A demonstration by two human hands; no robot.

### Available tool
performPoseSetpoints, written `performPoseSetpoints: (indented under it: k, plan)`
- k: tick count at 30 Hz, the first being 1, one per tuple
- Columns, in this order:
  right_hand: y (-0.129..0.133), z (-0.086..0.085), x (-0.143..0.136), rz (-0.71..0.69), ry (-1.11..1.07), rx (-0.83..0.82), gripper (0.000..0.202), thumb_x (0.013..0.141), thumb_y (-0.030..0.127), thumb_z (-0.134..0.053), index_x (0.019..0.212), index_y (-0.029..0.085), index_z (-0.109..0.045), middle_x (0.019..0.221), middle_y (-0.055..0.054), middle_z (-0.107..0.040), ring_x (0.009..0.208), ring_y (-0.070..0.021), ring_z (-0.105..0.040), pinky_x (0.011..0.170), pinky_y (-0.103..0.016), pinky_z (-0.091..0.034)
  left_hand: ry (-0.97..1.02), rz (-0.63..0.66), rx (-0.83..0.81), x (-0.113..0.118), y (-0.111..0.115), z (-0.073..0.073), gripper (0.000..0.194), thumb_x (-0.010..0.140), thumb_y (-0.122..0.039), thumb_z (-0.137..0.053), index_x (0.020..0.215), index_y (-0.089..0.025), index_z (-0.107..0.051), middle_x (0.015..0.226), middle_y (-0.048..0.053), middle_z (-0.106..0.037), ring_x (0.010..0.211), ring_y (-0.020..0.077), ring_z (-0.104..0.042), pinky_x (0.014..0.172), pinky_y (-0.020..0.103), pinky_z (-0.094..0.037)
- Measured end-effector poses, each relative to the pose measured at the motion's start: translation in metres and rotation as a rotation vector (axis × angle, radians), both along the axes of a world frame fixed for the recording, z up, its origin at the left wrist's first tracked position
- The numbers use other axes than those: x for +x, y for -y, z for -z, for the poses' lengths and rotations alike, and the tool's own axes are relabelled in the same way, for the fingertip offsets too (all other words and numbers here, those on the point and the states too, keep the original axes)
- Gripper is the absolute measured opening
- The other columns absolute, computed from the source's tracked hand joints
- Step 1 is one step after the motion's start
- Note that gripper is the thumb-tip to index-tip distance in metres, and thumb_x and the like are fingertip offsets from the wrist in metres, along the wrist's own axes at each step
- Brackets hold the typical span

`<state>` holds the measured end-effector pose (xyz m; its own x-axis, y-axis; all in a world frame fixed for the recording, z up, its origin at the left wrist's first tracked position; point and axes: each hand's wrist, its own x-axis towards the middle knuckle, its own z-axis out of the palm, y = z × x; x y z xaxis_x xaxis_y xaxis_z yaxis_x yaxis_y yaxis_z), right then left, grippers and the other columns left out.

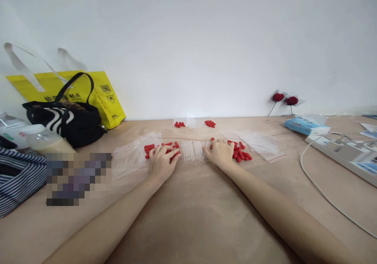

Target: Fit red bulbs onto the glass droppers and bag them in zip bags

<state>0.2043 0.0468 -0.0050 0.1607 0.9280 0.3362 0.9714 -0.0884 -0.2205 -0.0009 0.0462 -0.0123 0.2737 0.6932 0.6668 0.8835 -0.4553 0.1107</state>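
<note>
My left hand [163, 162] is bent over a group of small red capsule-shaped pieces [149, 148], with one red piece [174, 154] between its thumb and fingers. Beside it, thin white sticks [191, 152] lie side by side in a row, pointing away from me. At the row's right end rests my right hand [221, 153], its thumb and forefinger apart and touching the sticks. Near that forefinger's tip shows another red piece [212, 139]. More red pieces [241, 154] are heaped to the right of this hand, partly hidden by it.
Clear zip bags lie flat at left [132, 154] and right [263, 144]. Farther back is a bag [193, 122] with two red groups. A yellow bag [113, 103], black handbag [79, 128] and bottle [48, 142] stand left; a tissue pack [306, 126] and power strip [347, 154] lie right.
</note>
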Motion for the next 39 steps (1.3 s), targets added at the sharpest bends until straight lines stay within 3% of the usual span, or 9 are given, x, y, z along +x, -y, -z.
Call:
performPoseSetpoints:
  k: [3,7,15,19,23,27,31,39]
  plan:
    - [-0.005,-0.004,-0.006,0.033,0.009,-0.058,0.031,0.074,0.038,-0.045,0.075,0.013,-0.065,0.085,-0.015,-0.063,0.086,-0.0299,-0.052,0.075,-0.043,-0.026,0.054,0.042,0.033,0.001,0.005,-0.001,0.015,0.077,-0.031,-0.057,0.085,-0.025,-0.068,0.077,0.003,-0.065,0.079,0.0215,-0.054,0.072,0.038,-0.033]
    - [-0.008,-0.006,-0.009,0.034,0.035,-0.104,0.028,0.072,0.031,-0.044,0.071,0.013,-0.065,0.079,-0.016,-0.063,0.082,-0.029,-0.054,0.074,-0.043,-0.026,0.093,0.19,0.011,0.006,0.015,0.0,0.018,0.081,-0.028,-0.051,0.089,-0.023,-0.066,0.076,0.002,-0.067,0.077,0.0195,-0.055,0.071,0.034,-0.035]
    - [-0.003,-0.006,-0.009,-0.033,0.087,-0.068,0.024,0.073,0.024,-0.045,0.076,0.009,-0.064,0.082,-0.019,-0.063,0.086,-0.0315,-0.053,0.075,-0.045,-0.027,0.007,0.426,-0.221,0.019,0.033,0.001,0.015,0.079,-0.02,-0.05,0.085,-0.021,-0.063,0.082,0.002,-0.066,0.077,0.0178,-0.054,0.072,0.032,-0.038]
    - [0.008,-0.001,0.001,-0.143,0.036,0.065,0.022,0.079,0.023,-0.041,0.084,0.01,-0.057,0.091,-0.018,-0.061,0.088,-0.0298,-0.052,0.074,-0.042,-0.03,-0.013,0.397,-0.272,0.02,0.034,0.0,0.015,0.075,-0.019,-0.052,0.086,-0.019,-0.062,0.083,0.002,-0.065,0.078,0.0187,-0.053,0.072,0.033,-0.038]
    - [0.028,0.016,0.022,-0.436,-0.103,0.231,0.013,0.084,0.017,-0.037,0.081,0.015,-0.049,0.079,-0.007,-0.061,0.074,-0.0186,-0.054,0.082,-0.041,-0.029,-0.054,0.351,-0.246,0.022,0.03,0.002,0.019,0.076,-0.032,-0.056,0.09,-0.022,-0.064,0.084,0.003,-0.062,0.079,0.0197,-0.051,0.073,0.035,-0.036]
    - [0.047,0.03,0.039,-0.666,-0.09,0.336,0.016,0.085,0.014,-0.035,0.091,0.017,-0.05,0.081,-0.006,-0.06,0.075,-0.0168,-0.052,0.085,-0.039,-0.03,-0.078,0.345,-0.221,0.027,0.027,0.003,0.014,0.078,-0.033,-0.056,0.082,-0.025,-0.067,0.08,0.001,-0.062,0.078,0.0184,-0.05,0.072,0.034,-0.033]
    - [0.055,0.033,0.041,-0.717,-0.041,0.382,0.031,0.083,0.008,-0.034,0.109,0.016,-0.05,0.083,-0.007,-0.058,0.08,-0.0176,-0.05,0.083,-0.038,-0.032,-0.076,0.352,-0.204,0.029,0.031,0.003,0.012,0.082,-0.026,-0.052,0.077,-0.022,-0.063,0.08,0.001,-0.062,0.079,0.0178,-0.05,0.071,0.033,-0.03]
    - [0.057,0.031,0.03,-0.782,-0.105,0.337,0.027,0.081,0.008,-0.04,0.103,0.017,-0.054,0.087,-0.005,-0.06,0.081,-0.0155,-0.052,0.087,-0.04,-0.028,-0.011,0.34,-0.236,0.026,0.035,0.002,0.005,0.084,-0.019,-0.047,0.084,-0.018,-0.052,0.083,0.0,-0.061,0.082,0.0169,-0.051,0.076,0.034,-0.027]
